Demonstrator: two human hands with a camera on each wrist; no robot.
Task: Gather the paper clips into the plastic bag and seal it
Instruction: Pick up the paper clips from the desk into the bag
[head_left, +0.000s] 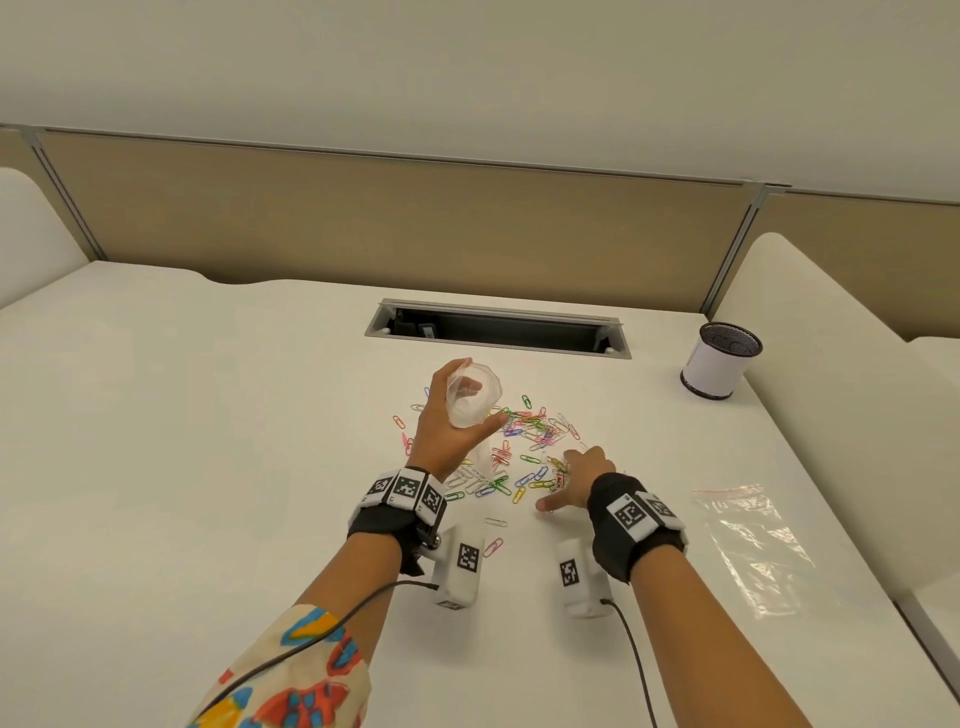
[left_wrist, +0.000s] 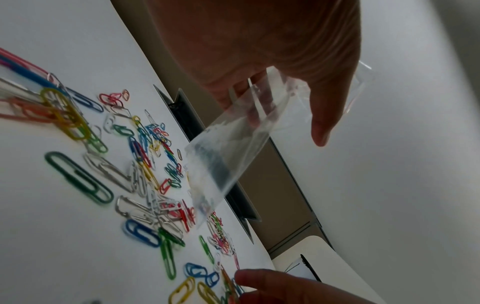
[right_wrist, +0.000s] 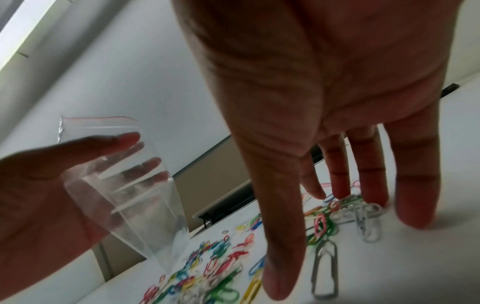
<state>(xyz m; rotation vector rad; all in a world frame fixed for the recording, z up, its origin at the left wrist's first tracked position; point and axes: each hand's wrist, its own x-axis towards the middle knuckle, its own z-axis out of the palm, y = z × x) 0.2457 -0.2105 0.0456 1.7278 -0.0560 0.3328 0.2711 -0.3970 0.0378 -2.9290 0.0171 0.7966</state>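
White table (head_left: 208, 415) backed by a tan partition, with a cable slot (head_left: 498, 327) at upper centre of the frame and a mesh pen cup (head_left: 719, 364) at upper right. Item one: loose paper clips (head_left: 524, 452), many colours, scattered at centre frame, none visibly bagged. Item two: plastic bag (head_left: 470, 397), clear, held upright above the upper-left part of the scatter by the left hand (head_left: 452, 431), fingers and thumb curled round it, mouth open and facing up. Item three: right hand (head_left: 576, 480), fingers spread and straight, tips pressed flat among the clips at the lower-right edge of the scatter; it holds nothing. A second clear bag (head_left: 753, 545) with a red strip lies flat at right of frame, well apart. Step judged in hand: gathering, at its start. Next move calls for raking clips into a cluster, pinching them up, and carrying them to the bag's mouth.
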